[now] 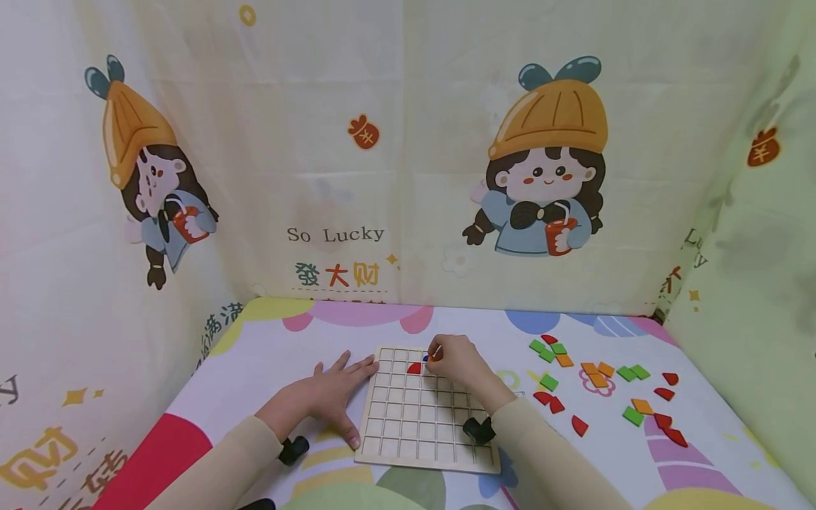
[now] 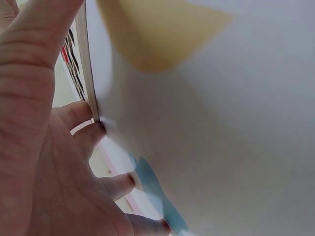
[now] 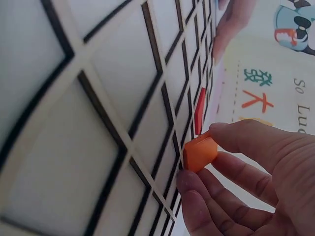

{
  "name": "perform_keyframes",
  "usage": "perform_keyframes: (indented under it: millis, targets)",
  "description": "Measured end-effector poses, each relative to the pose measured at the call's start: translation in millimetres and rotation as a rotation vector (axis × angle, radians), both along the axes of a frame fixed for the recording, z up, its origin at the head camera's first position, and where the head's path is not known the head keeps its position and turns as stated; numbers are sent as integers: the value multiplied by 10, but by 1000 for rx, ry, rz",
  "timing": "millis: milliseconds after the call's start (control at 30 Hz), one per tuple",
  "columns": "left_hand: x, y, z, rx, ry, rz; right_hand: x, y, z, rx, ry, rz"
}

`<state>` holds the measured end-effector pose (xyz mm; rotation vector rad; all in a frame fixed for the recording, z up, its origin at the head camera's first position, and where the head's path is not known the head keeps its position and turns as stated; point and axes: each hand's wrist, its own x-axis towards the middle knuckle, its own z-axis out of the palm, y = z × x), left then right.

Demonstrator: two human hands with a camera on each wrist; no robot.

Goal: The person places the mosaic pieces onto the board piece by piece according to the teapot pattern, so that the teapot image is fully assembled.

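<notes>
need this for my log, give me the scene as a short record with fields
left hand: spread, touching the left edge of the grid board
right hand: pinching an orange piece at the board's far part
on board: a red piece
loose pieces: red, green and orange, scattered right of the board
backdrop: printed cloth

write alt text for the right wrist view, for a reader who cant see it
A person's right-hand grip pinches an orange piece at the surface of a pale grid board, which fills the left of the view at a steep slant. A red piece lies on the grid just beyond. Behind, a cloth shows printed lettering.
</notes>
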<state>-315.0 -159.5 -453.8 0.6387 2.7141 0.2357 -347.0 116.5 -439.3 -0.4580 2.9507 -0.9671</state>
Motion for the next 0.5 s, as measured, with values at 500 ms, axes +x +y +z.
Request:
perform_keyframes:
  millis: [500]
  targets:
    - [12,15,22,-3,-4,2,-41,-85,-83,44,21,20]
